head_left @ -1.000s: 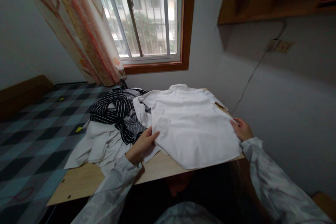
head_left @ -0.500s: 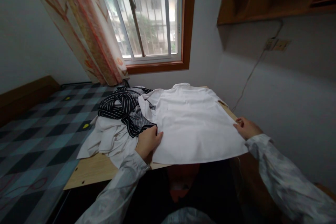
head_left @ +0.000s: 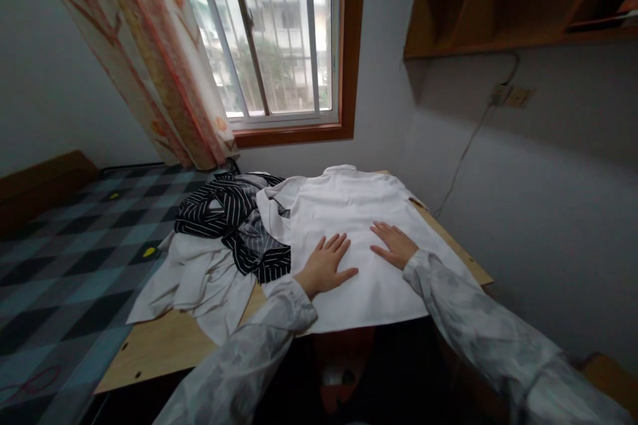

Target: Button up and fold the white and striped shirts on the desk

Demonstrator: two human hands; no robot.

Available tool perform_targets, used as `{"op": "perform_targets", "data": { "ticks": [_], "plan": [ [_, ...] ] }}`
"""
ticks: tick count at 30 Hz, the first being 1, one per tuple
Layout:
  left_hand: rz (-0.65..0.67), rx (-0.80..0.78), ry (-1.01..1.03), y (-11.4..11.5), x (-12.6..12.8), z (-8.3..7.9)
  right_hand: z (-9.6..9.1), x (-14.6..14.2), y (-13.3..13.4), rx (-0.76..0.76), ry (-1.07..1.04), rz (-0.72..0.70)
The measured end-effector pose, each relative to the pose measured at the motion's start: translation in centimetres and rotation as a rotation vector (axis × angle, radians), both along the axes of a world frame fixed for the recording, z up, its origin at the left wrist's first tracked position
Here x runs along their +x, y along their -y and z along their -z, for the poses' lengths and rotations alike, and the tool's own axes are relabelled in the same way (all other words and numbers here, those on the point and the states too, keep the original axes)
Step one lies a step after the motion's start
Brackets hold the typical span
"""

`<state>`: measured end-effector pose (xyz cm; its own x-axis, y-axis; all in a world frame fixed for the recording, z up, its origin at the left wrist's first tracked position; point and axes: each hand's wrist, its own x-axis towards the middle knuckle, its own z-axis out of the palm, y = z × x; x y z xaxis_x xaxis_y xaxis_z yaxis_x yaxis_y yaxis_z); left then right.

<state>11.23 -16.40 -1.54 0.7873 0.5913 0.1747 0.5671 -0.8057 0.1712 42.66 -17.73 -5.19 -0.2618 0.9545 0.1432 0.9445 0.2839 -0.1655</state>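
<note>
A barred window (head_left: pixel 286 46) in a reddish-brown wooden frame (head_left: pixel 350 46) lets in pale daylight. Left of it hangs a cream curtain (head_left: pixel 149 60) with orange flowers. Below, at left, a bed cover (head_left: pixel 64 272) is checked in blue, grey and black. At upper right, a wooden shelf unit (head_left: pixel 488 45) sits above a wall socket (head_left: pixel 518 97) and a thin, trailing cord (head_left: pixel 464 154).

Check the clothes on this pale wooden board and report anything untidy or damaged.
The crumpled black garment with white stripes lies heaped left of the white collared shirt, looking untidy because that shirt is spread nearly flat. No damage stands out.
</note>
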Motion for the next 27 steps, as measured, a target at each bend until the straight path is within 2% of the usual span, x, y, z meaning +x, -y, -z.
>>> {"op": "perform_targets", "data": {
  "ticks": [2, 4, 7, 9, 11, 13, 17, 19, 21, 24, 27],
  "plan": [
    [-0.005, 0.003, -0.01, 0.5, -1.3, 0.3, 1.1, 2.0, 0.1, -0.024, 0.013, 0.056],
    [0.005, 0.013, -0.026, 1.0, -2.6, -0.2, 1.8, 5.1, 0.3, -0.031, 0.029, 0.147],
    [0.015, 0.008, -0.045, 0.5, -2.9, -2.0, 1.8, 9.6, 0.2, -0.069, 0.051, 0.238],
    [-0.004, -0.016, -0.055, -0.9, -1.7, -3.5, 1.1, 11.1, -0.5, -0.11, 0.071, 0.247],
    [-0.03, -0.025, -0.056, -3.1, 0.5, -4.4, 0.1, 10.8, -1.9, -0.13, 0.085, 0.254],
    [-0.01, 0.035, -0.002, -5.6, 3.0, -4.3, -1.1, 8.9, -3.8, -0.095, 0.069, 0.259],
    [-0.039, 0.063, 0.062, -9.3, 6.3, -1.4, -2.2, 2.5, -8.2, 0.049, -0.006, 0.104],
    [-0.034, 0.021, 0.046, -10.0, 6.4, 0.1, -1.9, 0.0, -10.0, 0.069, -0.023, 0.032],
    [-0.017, -0.003, 0.032, -10.3, 5.8, 0.9, -1.2, -1.3, -11.5, 0.064, -0.038, -0.012],
    [-0.032, 0.002, 0.016, -10.5, 4.1, 0.7, -0.3, -0.4, -13.0, 0.024, -0.045, -0.024],
    [-0.181, 0.044, 0.01, -11.4, 2.4, -0.5, 0.3, 3.2, -13.7, 0.01, -0.021, 0.069]
  ]
}}
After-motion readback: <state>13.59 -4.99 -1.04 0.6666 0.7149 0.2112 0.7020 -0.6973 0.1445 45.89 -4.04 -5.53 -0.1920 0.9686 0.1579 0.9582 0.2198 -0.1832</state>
